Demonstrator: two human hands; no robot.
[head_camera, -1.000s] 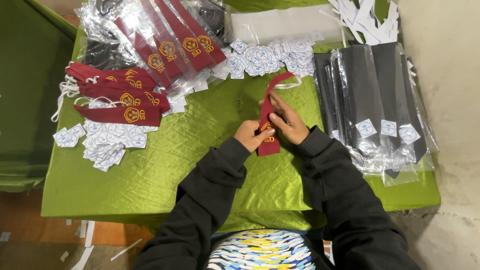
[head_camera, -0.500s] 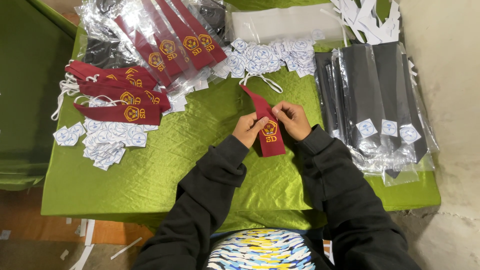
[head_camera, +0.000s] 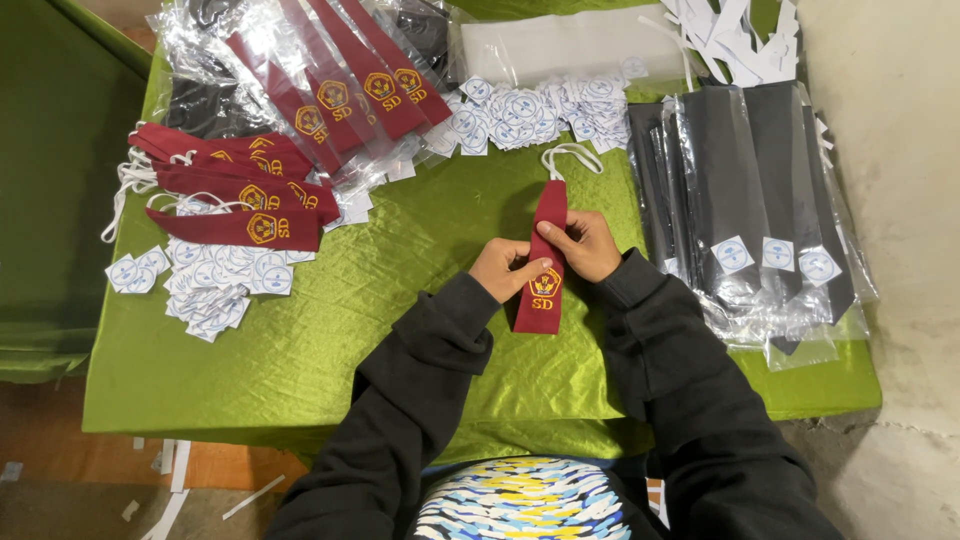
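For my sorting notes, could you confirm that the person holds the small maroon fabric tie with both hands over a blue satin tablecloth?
Not quite: the head view shows a green satin tablecloth, not blue. The rest stands: the left hand and right hand both hold the small maroon fabric tie over it.

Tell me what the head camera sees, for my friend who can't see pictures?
Two hands, the left hand and right hand, hold a dark red tie with a white loop flat on a green table. More red ties lie left, bagged black ties right, and small white paper labels are scattered around.
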